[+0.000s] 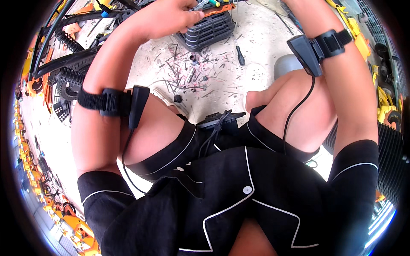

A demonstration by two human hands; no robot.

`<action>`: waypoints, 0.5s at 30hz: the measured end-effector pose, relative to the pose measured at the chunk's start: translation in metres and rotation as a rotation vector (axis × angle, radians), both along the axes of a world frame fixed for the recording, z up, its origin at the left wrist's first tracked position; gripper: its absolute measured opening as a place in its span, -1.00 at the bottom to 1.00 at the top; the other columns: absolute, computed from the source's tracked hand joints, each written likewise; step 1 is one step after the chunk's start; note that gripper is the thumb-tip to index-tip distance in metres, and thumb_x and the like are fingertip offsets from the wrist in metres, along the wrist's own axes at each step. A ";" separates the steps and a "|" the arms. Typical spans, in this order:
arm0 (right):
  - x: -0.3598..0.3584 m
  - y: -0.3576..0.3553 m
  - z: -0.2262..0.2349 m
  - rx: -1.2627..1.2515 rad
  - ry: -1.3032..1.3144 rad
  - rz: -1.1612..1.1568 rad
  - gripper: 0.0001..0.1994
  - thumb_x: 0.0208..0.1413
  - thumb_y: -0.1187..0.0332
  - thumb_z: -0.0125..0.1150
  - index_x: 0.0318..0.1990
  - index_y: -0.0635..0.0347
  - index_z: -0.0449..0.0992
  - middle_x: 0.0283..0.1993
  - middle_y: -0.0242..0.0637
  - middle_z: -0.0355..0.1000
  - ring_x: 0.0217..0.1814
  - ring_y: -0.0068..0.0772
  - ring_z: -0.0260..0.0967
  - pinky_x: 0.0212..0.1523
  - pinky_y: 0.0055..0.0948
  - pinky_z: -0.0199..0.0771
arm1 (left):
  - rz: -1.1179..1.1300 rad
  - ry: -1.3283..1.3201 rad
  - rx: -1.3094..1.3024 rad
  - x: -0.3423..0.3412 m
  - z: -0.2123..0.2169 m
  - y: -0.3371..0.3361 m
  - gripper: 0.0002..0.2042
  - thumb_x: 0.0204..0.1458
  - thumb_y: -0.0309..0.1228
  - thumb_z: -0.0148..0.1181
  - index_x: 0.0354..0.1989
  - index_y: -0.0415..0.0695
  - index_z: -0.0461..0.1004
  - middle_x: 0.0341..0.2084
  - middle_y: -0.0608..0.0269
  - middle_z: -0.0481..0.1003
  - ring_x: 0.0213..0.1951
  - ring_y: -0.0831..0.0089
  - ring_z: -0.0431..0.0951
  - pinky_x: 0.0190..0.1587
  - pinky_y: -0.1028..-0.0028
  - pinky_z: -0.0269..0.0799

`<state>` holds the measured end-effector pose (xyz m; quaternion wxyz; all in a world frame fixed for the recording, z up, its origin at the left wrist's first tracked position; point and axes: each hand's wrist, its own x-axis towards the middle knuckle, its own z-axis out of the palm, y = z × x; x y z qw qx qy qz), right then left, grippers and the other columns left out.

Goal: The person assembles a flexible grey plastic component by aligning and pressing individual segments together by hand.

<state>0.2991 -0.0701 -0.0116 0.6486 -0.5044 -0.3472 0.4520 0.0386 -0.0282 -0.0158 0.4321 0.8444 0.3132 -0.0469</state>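
My left hand (184, 16) reaches to the top edge, its thumb pointing right and its fingers curled, partly cut off. Right by the thumb is a small tool with a green and yellow handle (213, 3) and a pale blue-silver part. Under the hand lies a black slatted plastic cover (210, 32), with an orange strip (220, 10) along its top. What the fingers close on is not clear. My right forearm runs out of the picture at the upper right, and that hand is beyond the edge. A screwdriver with a black handle (241, 56) lies right of the cover.
Cut wire scraps (188, 70) litter the pale floor between my feet, with a metal socket (193, 59) and a black cap (177, 98) among them. Black frame bars and a coil spring (70, 42) stand at left. Yellow parts (361, 40) line the right side.
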 end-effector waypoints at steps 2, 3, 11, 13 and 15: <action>-0.001 0.008 -0.003 -0.018 0.003 -0.011 -0.79 0.18 0.62 -0.01 -0.06 0.27 0.43 -0.26 -0.29 0.44 -0.23 -0.33 0.47 -0.08 -0.26 0.56 | -0.069 0.118 0.207 0.005 0.001 0.006 -0.62 0.19 -0.20 0.16 -0.03 -0.31 0.51 -0.31 0.02 0.61 -0.20 0.26 0.62 -0.09 0.30 0.51; -0.002 0.014 -0.002 -0.037 -0.031 -0.047 -0.83 0.19 0.62 -0.01 -0.10 0.26 0.44 -0.28 -0.30 0.43 -0.25 -0.33 0.47 -0.09 -0.27 0.56 | -0.102 0.176 0.311 0.008 0.001 0.010 -0.58 0.18 -0.16 0.16 -0.02 -0.31 0.51 -0.28 -0.03 0.62 -0.17 0.20 0.63 -0.07 0.27 0.51; -0.012 0.073 0.016 0.075 -0.056 -0.201 -0.92 0.22 0.59 0.00 -0.27 0.34 0.44 -0.39 -0.14 0.40 -0.36 -0.19 0.44 -0.30 -0.19 0.56 | 0.003 0.134 0.214 0.006 0.007 0.019 -0.62 0.12 -0.20 0.15 -0.08 -0.28 0.57 -0.28 -0.05 0.64 -0.17 0.14 0.63 -0.01 0.22 0.48; -0.006 0.093 0.010 0.113 -0.026 -0.177 -0.92 0.21 0.60 -0.02 -0.28 0.37 0.43 -0.40 -0.08 0.38 -0.36 -0.13 0.43 -0.34 -0.14 0.56 | 0.042 0.120 0.388 0.002 -0.011 0.039 -0.66 0.14 -0.24 0.16 -0.10 -0.29 0.55 -0.45 0.07 0.61 -0.42 0.24 0.60 -0.32 0.25 0.52; 0.016 0.103 -0.001 0.118 0.003 -0.225 -0.91 0.22 0.58 -0.05 -0.23 0.38 0.41 -0.38 -0.03 0.37 -0.36 -0.09 0.43 -0.34 -0.10 0.56 | 0.160 0.244 0.275 0.015 0.007 0.026 -0.68 0.15 -0.25 0.16 -0.11 -0.29 0.53 -0.52 0.13 0.57 -0.53 0.28 0.57 -0.49 0.26 0.48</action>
